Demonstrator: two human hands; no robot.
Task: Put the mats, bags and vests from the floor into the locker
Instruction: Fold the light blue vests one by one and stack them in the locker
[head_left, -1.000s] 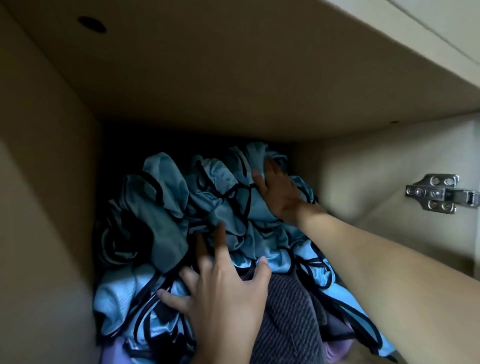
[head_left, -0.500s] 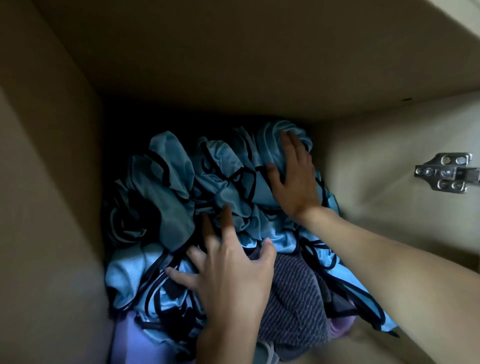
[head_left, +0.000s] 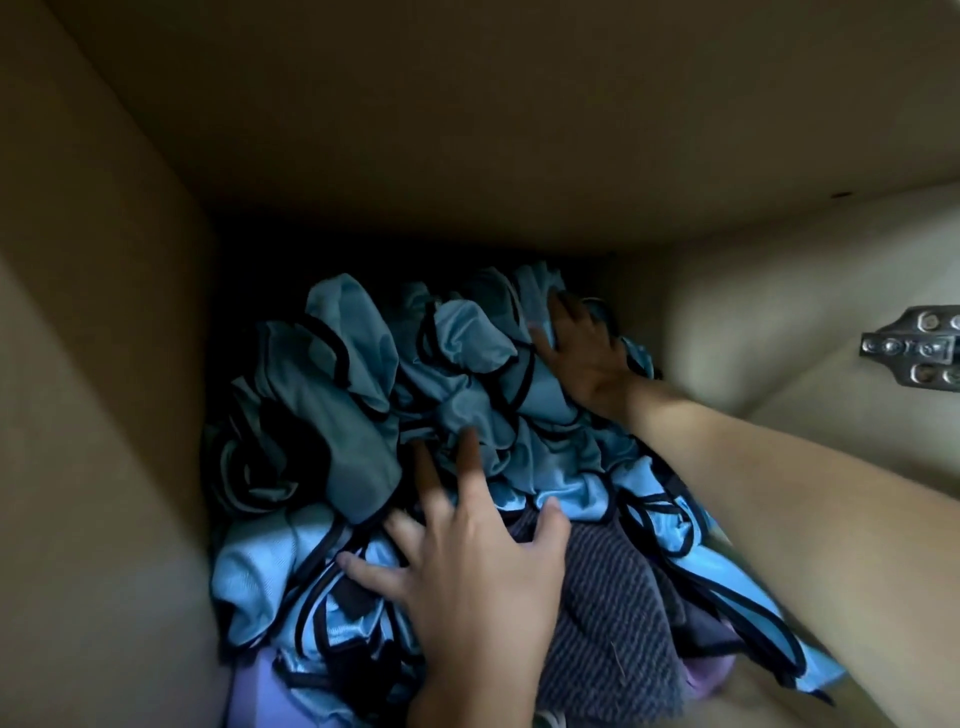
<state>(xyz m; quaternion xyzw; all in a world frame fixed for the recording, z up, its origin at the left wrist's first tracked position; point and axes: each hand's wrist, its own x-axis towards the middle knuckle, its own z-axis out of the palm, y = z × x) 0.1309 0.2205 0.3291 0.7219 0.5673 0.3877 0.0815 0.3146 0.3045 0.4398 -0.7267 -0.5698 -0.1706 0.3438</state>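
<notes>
left hand (head_left: 467, 571) flat, fingers spread, pressing near side of blue vests (head_left: 457, 384) | right hand (head_left: 582, 358) flat on their far right edge | grey ribbed cloth (head_left: 613, 613) beside left thumb | pile inside locker (head_left: 104, 415) | metal hinge (head_left: 930, 345) right of right hand

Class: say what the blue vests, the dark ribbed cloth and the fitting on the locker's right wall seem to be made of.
Light blue vests with black trim: likely thin synthetic fabric, slightly glossy; sheen on the crumpled folds.
Dark grey ribbed cloth: seemingly a thicker woven or knitted textile, matt; raised ridges.
Silver hinge plate: metal, polished; bright glints and screw heads.
</notes>
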